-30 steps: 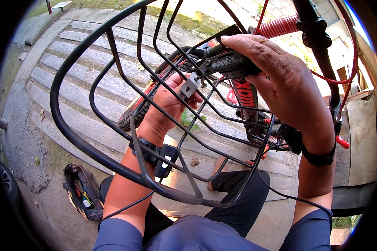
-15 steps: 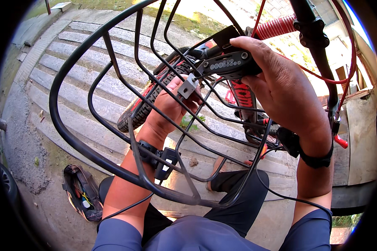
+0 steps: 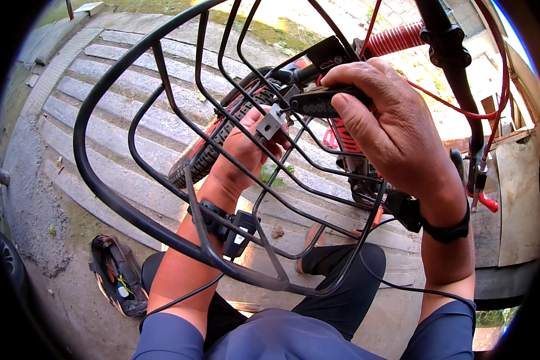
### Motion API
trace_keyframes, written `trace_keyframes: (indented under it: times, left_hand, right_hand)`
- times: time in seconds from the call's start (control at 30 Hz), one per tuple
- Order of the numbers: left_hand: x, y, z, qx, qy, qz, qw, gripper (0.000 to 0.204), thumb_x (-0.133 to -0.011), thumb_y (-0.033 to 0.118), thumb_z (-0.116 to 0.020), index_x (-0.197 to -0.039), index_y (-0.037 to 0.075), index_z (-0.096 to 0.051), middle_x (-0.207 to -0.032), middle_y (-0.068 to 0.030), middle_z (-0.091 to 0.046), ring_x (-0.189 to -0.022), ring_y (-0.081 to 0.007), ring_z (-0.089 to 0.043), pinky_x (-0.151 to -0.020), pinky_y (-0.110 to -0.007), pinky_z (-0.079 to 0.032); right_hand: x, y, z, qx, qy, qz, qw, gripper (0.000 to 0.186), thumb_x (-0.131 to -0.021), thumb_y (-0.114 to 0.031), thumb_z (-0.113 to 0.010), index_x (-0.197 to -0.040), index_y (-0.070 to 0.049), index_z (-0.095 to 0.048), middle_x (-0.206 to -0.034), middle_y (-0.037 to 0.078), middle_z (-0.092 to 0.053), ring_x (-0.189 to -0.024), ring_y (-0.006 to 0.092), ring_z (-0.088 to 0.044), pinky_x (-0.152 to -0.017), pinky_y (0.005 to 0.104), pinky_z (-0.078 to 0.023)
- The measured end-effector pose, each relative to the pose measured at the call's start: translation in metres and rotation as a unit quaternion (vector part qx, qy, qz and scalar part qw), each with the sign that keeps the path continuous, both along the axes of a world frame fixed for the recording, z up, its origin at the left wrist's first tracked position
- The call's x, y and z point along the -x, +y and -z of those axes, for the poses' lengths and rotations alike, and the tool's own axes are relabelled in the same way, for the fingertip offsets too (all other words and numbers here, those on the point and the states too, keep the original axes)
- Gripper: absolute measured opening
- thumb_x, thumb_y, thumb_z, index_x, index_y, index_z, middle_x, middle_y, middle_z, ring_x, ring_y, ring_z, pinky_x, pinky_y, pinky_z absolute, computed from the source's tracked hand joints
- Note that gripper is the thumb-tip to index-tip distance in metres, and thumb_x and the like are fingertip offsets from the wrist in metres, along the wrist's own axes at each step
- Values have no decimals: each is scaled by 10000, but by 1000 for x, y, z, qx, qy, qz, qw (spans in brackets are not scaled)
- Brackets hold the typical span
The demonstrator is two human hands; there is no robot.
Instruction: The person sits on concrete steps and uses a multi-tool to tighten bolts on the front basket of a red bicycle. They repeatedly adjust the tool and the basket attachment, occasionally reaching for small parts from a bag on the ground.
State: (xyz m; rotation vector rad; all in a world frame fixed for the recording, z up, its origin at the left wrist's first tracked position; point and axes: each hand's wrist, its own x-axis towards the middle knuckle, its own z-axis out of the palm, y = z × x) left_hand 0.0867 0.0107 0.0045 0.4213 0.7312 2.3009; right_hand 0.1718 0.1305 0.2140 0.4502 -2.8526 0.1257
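Behind the black wire basket (image 3: pixel 162 198), centre: left hand (image 3: pixel 246 150) pinches a small metal bracket (image 3: pixel 272 122); right hand (image 3: pixel 390 132) grips a black multi-tool (image 3: pixel 318 102) tightly. Best keep the bracket steady, tool square.

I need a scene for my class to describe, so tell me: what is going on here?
A person sits over a bicycle's front end, working at a black wire basket. The right hand grips a black multi-tool against the basket's wires. The left hand reaches in from below and pinches a small metal bracket at the tool's tip. The tyre shows through the wires. An open tool pouch lies on the ground at the left.
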Motion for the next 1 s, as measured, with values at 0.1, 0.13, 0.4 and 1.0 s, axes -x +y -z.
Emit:
trace_keyframes:
  times: [0.1,0.13,0.4,1.0]
  left_hand:
    - [1,-2,2,2,-6,-3,1000,176,-991,288,-425,-1057,148,-509,-877,-50,-638,-715,-130,-622,-572,-225,-467]
    - [1,-3,3,-5,-5,-2,1000,176,-991,288,-427,-1059,148,-509,-879,-52,-639,-718,-133,-625,-570,-226,-468]
    - [2,0,6,-33,-15,7,999,140,-976,251,-475,-1056,145,-519,-886,-65,-639,-737,-150,-633,-571,-244,-485]
    - [3,-1,6,-38,-34,2,999,162,-981,211,-451,-1090,107,-510,-861,-83,-642,-706,-167,-643,-555,-256,-499]
  right_hand:
    - [-6,-8,-6,31,-32,18,999,324,-845,-46,-622,-1166,-47,-577,-1098,97,-564,-901,174,-573,-669,239,-468]
    - [-6,-8,-6,39,-35,9,999,367,-820,-1,-629,-1179,-51,-573,-1127,100,-559,-917,176,-574,-664,235,-474]
    - [-3,10,-5,50,-7,-50,997,574,-806,-5,-682,-1343,-58,-483,-1174,117,-570,-962,166,-602,-698,254,-512]
    - [10,13,-8,0,-7,-151,988,440,-765,74,-652,-1171,-85,-597,-1053,122,-641,-913,278,-655,-765,305,-521]
